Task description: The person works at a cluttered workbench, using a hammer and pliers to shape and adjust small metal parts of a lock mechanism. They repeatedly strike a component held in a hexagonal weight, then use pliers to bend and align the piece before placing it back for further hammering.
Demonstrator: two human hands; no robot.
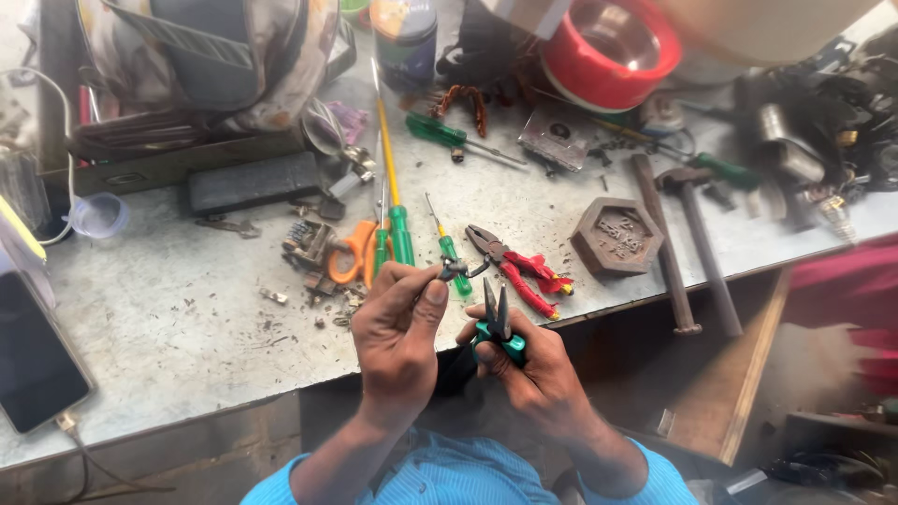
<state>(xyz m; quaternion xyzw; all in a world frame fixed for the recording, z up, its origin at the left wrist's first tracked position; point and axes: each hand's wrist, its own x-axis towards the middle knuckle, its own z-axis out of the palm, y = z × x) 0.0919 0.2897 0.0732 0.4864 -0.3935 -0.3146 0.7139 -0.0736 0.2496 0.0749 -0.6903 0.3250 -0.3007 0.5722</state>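
The small metal part sits pinched between thumb and fingertips of the left hand, held up just above the near edge of the table. It looks dark, hard and very light, with a bit of wire or a hook curling off it; its exact shape is too small to tell. Being so tiny and probably smooth, it could slip or spring away, so a firm fingertip pinch on its body, leaving the end free, seems the sound hold.

The right hand is closed round the teal handles of the needle-nose pliers, whose thin tips point up toward the part, just short of it. The pliers are stiff and light, best worked from the handles.

Just beyond the hands lie a small green screwdriver and red-handled pliers. Left of these are orange scissors and a long green-handled screwdriver. To the right stand a hexagonal block and two hammers. A red bowl is at the far side, and a phone at the near left.
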